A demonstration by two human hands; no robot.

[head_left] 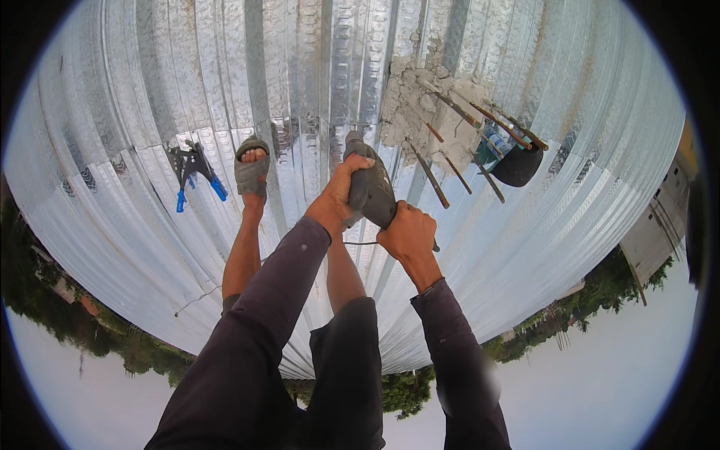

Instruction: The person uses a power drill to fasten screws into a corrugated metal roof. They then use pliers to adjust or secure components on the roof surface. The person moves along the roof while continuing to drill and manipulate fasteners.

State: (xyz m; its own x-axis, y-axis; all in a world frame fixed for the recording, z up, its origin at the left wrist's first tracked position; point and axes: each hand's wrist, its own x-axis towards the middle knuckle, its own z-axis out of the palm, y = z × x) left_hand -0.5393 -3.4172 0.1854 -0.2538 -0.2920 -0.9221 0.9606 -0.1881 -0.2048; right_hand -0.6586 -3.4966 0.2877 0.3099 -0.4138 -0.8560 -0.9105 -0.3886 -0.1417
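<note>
Both my hands hold a dark grey drill-like power tool (pixel 379 196) low in front of me, above the metal deck. My left hand (pixel 341 191) is wrapped round the tool's body, with the thumb across its top. Farther right, my right hand (pixel 409 234) is closed on its rear handle. A dark cord (pixel 361 243) shows beside the tool. The tool's working end is hidden, so I cannot tell whether it touches the deck. To the left lies a black plier-like tool (pixel 192 166) with blue grips, apart from my hands.
Ribbed, shiny metal decking (pixel 292 67) spreads underfoot. My left sandal (pixel 251 169) stands left of the power tool. Rusty rebar ends (pixel 431 176) jut from broken concrete (pixel 420 97) at the right, beside a black rounded object (pixel 517 166). A thin wire (pixel 196 300) lies at lower left.
</note>
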